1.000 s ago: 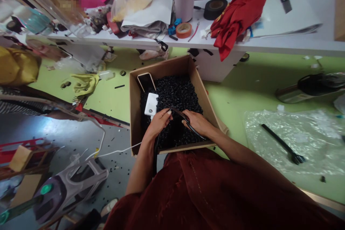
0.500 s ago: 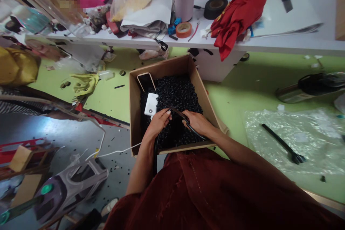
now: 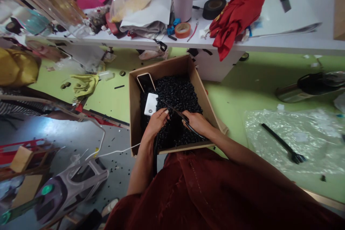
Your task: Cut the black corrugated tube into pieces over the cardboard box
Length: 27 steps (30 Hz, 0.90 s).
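My left hand (image 3: pixel 157 122) is over the near part of a cardboard box (image 3: pixel 206 106), thumb and fingers pinched on a black strip (image 3: pixel 155 156) that runs down past my wrist. My right hand (image 3: pixel 198 124) is wrapped round the handles of dark scissors (image 3: pixel 176 111). The blades point up and left, just beyond my left fingertips. Small black cut pieces (image 3: pixel 176 91) fill much of the box. A white device with a round button (image 3: pixel 150 105) lies on them beside my left hand. Behind it a phone (image 3: pixel 146 82) leans in the box's far left corner.
A white shelf (image 3: pixel 199 43) runs behind the box, carrying tape rolls, a red cloth (image 3: pixel 237 10) and bags. To the right lie a plastic sheet (image 3: pixel 258 140) with a black fork-ended tool (image 3: pixel 283 143), and a bottle (image 3: pixel 304 86). A white cable (image 3: pixel 115 151) reaches the box from the left.
My left hand has shifted very slightly left, and more of the scissor blades shows beyond its fingertips. My right hand stays almost in place.
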Available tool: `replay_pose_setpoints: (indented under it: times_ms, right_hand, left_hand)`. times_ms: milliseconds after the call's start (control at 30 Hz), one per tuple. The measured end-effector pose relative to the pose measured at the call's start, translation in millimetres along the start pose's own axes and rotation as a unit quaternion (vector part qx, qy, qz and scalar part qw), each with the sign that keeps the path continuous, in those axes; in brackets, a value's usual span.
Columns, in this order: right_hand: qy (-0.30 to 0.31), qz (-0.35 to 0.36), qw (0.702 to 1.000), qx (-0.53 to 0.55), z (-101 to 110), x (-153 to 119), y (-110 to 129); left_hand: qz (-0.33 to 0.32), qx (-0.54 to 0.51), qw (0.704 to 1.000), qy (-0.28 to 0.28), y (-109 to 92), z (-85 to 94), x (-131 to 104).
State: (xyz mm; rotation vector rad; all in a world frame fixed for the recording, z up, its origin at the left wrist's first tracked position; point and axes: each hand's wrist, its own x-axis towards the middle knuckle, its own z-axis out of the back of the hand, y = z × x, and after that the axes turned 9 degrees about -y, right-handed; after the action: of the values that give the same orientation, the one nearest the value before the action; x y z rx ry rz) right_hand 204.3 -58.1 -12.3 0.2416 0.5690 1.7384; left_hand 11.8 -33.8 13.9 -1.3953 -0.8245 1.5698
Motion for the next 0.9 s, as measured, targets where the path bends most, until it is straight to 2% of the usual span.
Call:
replay_pose_setpoints:
  times_ms: [167,467,600,767,900]
  right_hand:
    - [-0.016,-0.007,0.999,-0.049,0,-1,3]
    - [-0.004,-0.047,0.997,-0.062,4,-2,2]
    - [-0.006,-0.051,0.997,-0.055,4,-1,1]
    - [-0.022,-0.049,0.998,-0.023,0,1,-2]
    - [-0.062,-0.008,0.997,0.051,-8,3,-6]
  left_hand:
    - [-0.001,-0.023,1.0,0.007,-2,1.8,-2]
    - [0.018,-0.209,0.973,0.092,-5,9.7,-9]
    - [0.032,-0.225,0.967,0.115,-6,10.6,-13]
    - [0.03,-0.221,0.971,0.091,-5,10.8,-12]
    - [0.012,-0.198,0.978,0.057,-6,9.1,-9]
